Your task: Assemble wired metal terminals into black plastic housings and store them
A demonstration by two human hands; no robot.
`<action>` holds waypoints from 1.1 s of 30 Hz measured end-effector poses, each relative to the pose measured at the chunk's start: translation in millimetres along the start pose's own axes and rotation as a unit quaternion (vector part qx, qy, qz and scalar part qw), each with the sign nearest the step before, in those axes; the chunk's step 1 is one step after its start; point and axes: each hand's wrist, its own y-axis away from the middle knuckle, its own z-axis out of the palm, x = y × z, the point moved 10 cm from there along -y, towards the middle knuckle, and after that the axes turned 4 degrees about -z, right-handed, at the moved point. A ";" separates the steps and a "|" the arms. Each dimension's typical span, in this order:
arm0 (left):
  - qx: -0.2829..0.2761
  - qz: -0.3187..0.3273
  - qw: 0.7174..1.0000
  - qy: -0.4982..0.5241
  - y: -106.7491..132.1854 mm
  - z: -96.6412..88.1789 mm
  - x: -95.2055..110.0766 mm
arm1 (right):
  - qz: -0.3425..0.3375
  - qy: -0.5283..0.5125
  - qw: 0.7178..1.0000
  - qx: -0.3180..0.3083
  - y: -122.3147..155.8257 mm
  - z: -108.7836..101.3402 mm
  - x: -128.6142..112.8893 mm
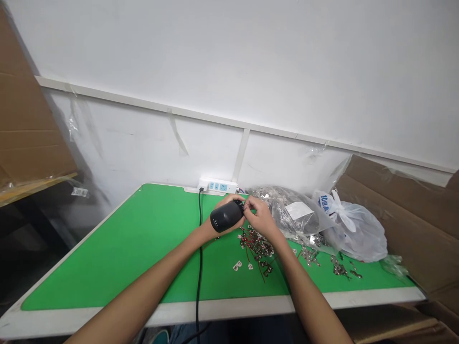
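Note:
Over my left hand (229,197) sits a black rounded device (225,216) with small pale marks on it. It covers most of the hand, and I cannot tell whether it is gripped or worn. My right hand (258,213) meets the left at the device's far end, its thumb and fingers pinched together. Whatever lies between the fingertips is too small to make out. Just below both hands, a pile of small metal pieces with red-brown wires (256,242) spreads over the green table top (150,248). A few pale flat pieces (237,265) lie nearer the front edge.
A white power strip (222,185) stands against the wall, and a black cable (199,267) runs from it across the table. At right are a clear bag of metal parts (287,210), a tied white plastic bag (358,234), scattered metal pieces (339,267) and cardboard (401,220).

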 end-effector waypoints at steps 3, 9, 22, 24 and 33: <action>0.000 -0.007 1.000 -0.002 0.0 -0.8 1.8 | 0.005 0.000 1.000 -0.005 0.2 1.5 1.2; -0.010 -0.008 1.000 0.001 0.0 -1.2 6.6 | 0.021 -0.026 0.999 -0.023 0.1 4.4 6.9; -0.023 0.026 0.999 -0.039 0.6 0.9 4.1 | 0.021 -0.020 0.999 -0.014 0.2 4.5 5.5; -0.021 0.033 0.998 -0.056 0.9 0.6 3.4 | 0.012 -0.007 1.000 -0.017 0.0 4.5 4.3; -0.033 0.012 0.999 -0.033 0.9 0.2 3.2 | 0.048 -0.073 0.996 -0.014 -0.3 3.2 11.1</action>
